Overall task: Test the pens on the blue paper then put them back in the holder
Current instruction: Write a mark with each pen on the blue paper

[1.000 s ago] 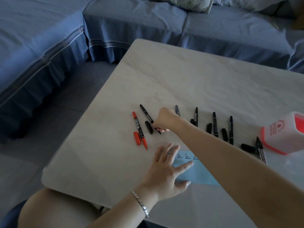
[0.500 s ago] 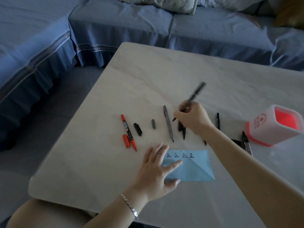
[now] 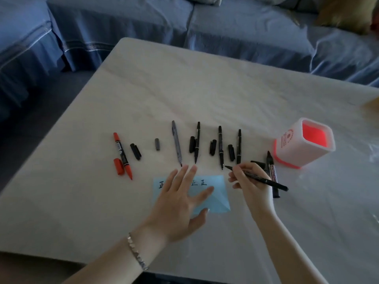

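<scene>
The blue paper (image 3: 217, 198) lies near the table's front edge with several black characters along its top. My left hand (image 3: 180, 198) presses flat on it with fingers spread. My right hand (image 3: 249, 182) grips a thin black pen (image 3: 264, 180), uncapped tip pointing left, just right of the paper. Behind the paper lie a red marker (image 3: 122, 155), a grey pen (image 3: 176, 142) and three black pens (image 3: 220, 146) in a row, uncapped, caps beside them. A whiteboard marker (image 3: 273, 177) lies partly under my right hand. The pink-and-white holder (image 3: 287, 146) stands at the right.
The pale table (image 3: 205, 95) has its left edge close to the red marker. A blue sofa (image 3: 225, 27) runs behind and to the left of the table. A clear plastic wrap (image 3: 372, 152) lies at the far right.
My right hand carried the black pen from above the row down to the paper's right edge, tilting it low. My left hand stayed on the paper.
</scene>
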### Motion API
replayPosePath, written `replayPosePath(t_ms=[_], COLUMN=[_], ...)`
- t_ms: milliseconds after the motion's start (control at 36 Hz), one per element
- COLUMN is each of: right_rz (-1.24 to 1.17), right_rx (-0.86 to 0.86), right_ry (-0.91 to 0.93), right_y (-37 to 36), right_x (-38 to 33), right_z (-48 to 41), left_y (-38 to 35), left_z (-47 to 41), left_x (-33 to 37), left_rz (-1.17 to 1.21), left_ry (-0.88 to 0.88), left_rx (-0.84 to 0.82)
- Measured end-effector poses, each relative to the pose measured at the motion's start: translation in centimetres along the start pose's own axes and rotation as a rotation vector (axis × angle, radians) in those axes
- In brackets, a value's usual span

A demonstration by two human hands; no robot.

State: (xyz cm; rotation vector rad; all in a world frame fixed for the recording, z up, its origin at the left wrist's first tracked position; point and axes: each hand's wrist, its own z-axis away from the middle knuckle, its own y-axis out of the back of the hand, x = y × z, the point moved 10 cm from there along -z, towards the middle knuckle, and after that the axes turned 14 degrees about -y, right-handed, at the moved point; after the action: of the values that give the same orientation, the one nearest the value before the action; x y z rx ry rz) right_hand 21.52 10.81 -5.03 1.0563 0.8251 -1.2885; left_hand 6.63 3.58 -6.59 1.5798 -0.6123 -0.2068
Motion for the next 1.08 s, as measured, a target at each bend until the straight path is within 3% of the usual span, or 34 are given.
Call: replayPosePath(t_ms=[194, 444, 583, 1083], right_rz=[-0.022, -0.069, 0.097, 0.186], right_rx=[-0.004, 0.198, 0.297, 0.303], right_ry=[0.023, -0.036, 0.035, 0.097], right_y=[-1.9, -1.0, -0.8, -1.1], right_x=[0.2, 2.7, 2.7, 2.7], right_z=[-0.5, -0.7, -0.5, -0.3], left_y=[-3.1, -2.7, -2.5, -2.3], left_z=[-1.5, -1.0, -1.0, -1.2], left_x=[0.8, 1.0, 1.2, 1.6], left_rz=[-0.092, -0.063, -0.04, -0.027], left_ry=[0.029, -0.001, -0.01, -0.002], left_rx=[-0.155, -0.015, 0.056, 0.105])
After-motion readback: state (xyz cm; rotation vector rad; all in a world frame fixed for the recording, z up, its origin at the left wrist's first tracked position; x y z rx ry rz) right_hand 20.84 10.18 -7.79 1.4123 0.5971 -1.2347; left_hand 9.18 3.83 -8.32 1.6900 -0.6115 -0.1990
